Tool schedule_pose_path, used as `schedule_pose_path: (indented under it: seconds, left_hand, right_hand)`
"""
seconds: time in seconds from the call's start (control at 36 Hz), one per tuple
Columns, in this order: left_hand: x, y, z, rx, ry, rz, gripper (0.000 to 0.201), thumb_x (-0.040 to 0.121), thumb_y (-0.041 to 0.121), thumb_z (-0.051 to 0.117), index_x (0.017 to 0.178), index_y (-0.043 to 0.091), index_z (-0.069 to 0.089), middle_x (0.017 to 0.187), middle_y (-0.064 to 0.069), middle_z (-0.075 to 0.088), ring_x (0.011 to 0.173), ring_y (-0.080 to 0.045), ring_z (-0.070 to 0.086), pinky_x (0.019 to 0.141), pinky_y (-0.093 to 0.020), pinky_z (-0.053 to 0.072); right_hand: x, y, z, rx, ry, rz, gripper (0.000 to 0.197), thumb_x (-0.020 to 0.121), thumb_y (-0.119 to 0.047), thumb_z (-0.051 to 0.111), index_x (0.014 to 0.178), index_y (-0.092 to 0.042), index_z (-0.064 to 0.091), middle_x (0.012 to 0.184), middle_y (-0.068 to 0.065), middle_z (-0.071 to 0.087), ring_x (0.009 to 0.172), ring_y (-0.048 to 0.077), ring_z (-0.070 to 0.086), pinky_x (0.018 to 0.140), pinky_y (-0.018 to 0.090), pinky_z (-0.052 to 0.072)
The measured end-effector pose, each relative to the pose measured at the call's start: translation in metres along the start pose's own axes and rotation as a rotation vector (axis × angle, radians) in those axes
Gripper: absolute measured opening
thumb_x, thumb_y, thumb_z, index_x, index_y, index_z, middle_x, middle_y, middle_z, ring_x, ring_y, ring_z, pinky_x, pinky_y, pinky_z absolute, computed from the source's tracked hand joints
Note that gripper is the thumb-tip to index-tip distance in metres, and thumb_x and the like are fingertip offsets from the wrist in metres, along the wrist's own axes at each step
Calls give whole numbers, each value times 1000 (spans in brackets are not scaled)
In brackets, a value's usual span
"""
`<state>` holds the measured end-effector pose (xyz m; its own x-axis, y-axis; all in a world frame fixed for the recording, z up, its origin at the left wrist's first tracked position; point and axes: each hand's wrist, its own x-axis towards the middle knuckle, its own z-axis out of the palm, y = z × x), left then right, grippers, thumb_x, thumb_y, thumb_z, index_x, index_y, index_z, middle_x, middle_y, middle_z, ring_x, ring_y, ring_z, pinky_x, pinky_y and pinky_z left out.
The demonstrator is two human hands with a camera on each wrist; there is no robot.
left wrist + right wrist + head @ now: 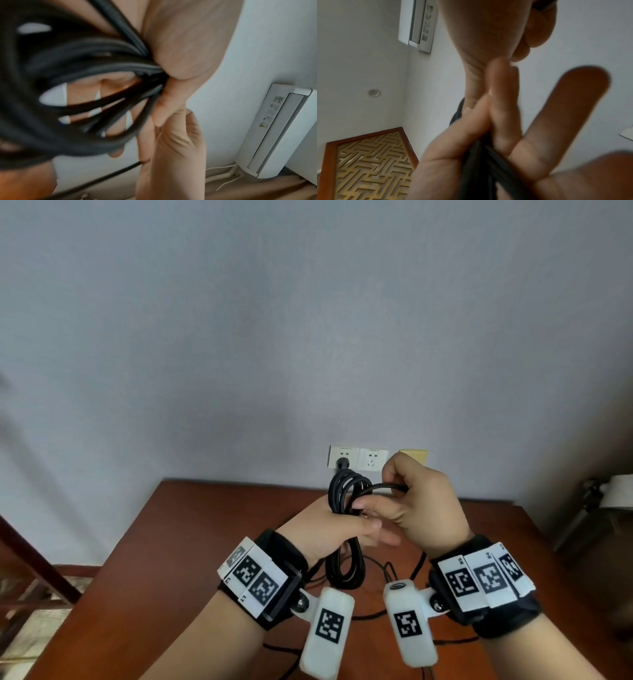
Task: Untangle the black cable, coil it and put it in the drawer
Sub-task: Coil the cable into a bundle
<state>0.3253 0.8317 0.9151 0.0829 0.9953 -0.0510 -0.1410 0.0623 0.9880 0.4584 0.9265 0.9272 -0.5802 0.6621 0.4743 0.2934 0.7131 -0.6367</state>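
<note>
While wall sockets [358, 458] sit behind the wooden table [212, 525], left hand [329, 529] grips coiled black cable [344, 491], right hand [424, 505] pinches one strand.

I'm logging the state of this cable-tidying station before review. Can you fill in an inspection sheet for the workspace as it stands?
Surface: reddish-brown wooden table, standing against a grey wall.
Job's things: black cable gathered into several loops, held above the table; no drawer in view.
Clutter: nothing seen apart from cables.
Grippers: left hand grips the coil round its middle; right hand pinches a strand leading across from the coil. Both wrists wear marker-tagged bands.
Cables: thin dark wires lie on the table under the hands; something dark is plugged into the left wall socket.
Surroundings: second socket, yellowish plate beside it, air conditioner on the wall, patterned ceiling panel.
</note>
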Motion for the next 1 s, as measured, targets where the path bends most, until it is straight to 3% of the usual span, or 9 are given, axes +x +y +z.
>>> schedule_pose_path:
  seconds: [0.14,0.25,0.39,0.47,0.58,0.75,0.86,0.92,1.0]
  left_hand:
    - [5,-3,3,-27,181,17,20,95,4,51,102,12,68,86,-8,74,51,-14,59,47,-25,42]
    - [10,-3,-4,-201,346,113,18,94,18,56,91,15,74,59,-4,61,44,-15,48,64,-37,38]
    - [16,3,-17,-423,587,215,20,96,15,54,96,7,72,45,0,38,39,-12,40,50,-27,43]
    - [15,1,-12,-493,582,235,18,95,14,55,96,7,72,44,2,30,39,-11,35,48,-26,41]
    - [14,-5,-5,-492,447,206,27,84,10,66,111,11,70,45,2,31,40,-12,38,48,-27,42]
    - [15,-6,-3,-417,316,138,32,90,7,60,121,13,65,51,1,38,43,-14,43,52,-28,45]
    - [20,-9,-4,-308,335,108,30,90,12,63,119,18,66,50,1,42,47,-13,52,61,-28,40]
    - [21,-8,-3,-268,379,133,27,93,10,59,118,15,67,52,2,46,49,-7,54,52,-18,42]
    - [21,-7,-1,-267,407,165,24,95,11,55,114,15,69,75,3,67,65,-3,61,54,-12,46]
  right_hand:
    - [2,-4,1,95,-33,-43,27,79,-22,77,77,-15,51,61,-20,53,55,2,46,53,11,34]
    - [1,6,-3,153,9,12,16,91,-30,58,82,-16,54,66,3,56,60,16,50,60,27,42]
    - [-12,29,1,353,-93,196,16,97,-21,53,84,-13,51,63,8,60,66,19,63,74,37,47]
    - [-16,29,11,457,-81,211,14,90,-28,50,82,-16,48,61,4,55,56,22,55,59,29,44]
    - [-12,16,16,462,0,64,10,90,-20,53,83,-13,54,58,-8,50,52,5,43,52,15,37]
    - [-9,9,21,326,-29,4,16,92,-31,56,82,-20,63,75,8,68,75,32,64,73,52,51]
    - [-11,1,19,157,-16,-82,18,92,-16,56,77,-19,65,70,-5,66,70,12,63,69,35,51]
    - [-11,-3,18,19,-32,-139,20,90,-12,52,74,-19,61,69,-8,61,70,6,57,65,28,45]
    - [-9,-6,19,-51,-97,-138,26,82,-3,45,87,-18,64,80,-11,54,75,-3,49,68,12,38]
